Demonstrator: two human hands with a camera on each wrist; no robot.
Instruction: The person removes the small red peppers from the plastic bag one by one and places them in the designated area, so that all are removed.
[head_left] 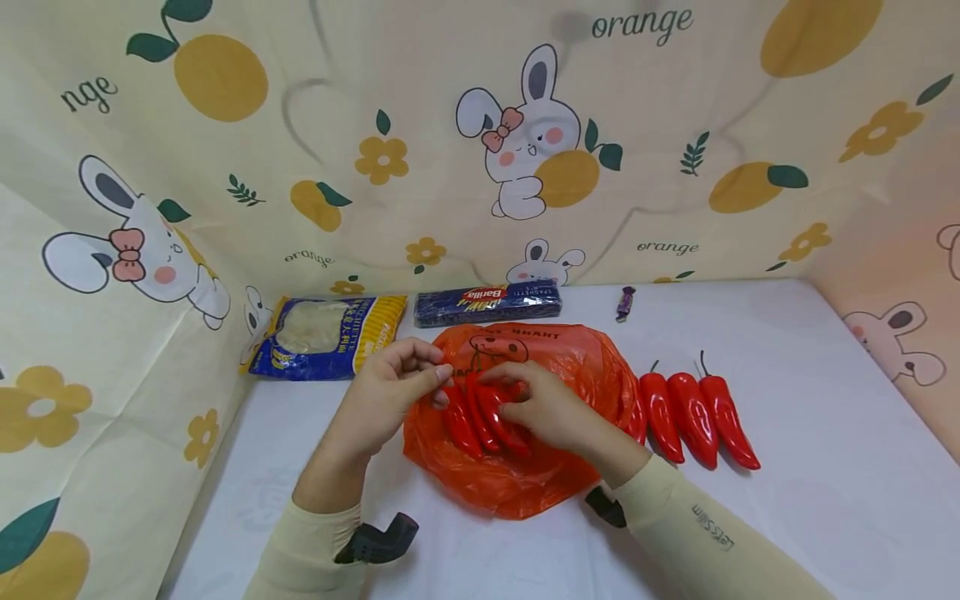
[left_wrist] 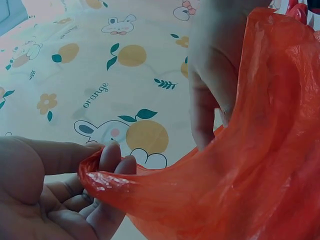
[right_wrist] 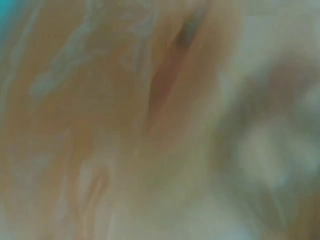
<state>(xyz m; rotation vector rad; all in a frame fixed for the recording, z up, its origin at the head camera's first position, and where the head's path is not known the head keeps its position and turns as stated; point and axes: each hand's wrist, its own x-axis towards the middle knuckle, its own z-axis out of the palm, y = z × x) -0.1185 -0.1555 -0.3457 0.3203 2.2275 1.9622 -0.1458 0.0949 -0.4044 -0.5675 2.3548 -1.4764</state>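
Note:
A thin red plastic bag (head_left: 525, 492) lies spread on the table, with several glossy red chili peppers (head_left: 465, 425) at its opening. My left hand (head_left: 386, 396) pinches the bag's rim between thumb and fingers; the left wrist view shows the gathered edge (left_wrist: 107, 181) in that grip. From the other side my right hand (head_left: 551, 408) reaches into the mouth of the bag, fingers and thumb curled about a red chili pepper (head_left: 491, 406). Its fingertips are partly hidden by the bag in the left wrist view. The right wrist view is too blurred to show the grip.
Right of the bag, several more red chili peppers (head_left: 692, 417) lie side by side. Behind the bag are a blue Barilla spaghetti pack (head_left: 487, 304), a blue and yellow pasta bag (head_left: 322, 337) and a small purple wrapped candy (head_left: 625, 303). Patterned cloth walls (head_left: 420, 83) enclose the table.

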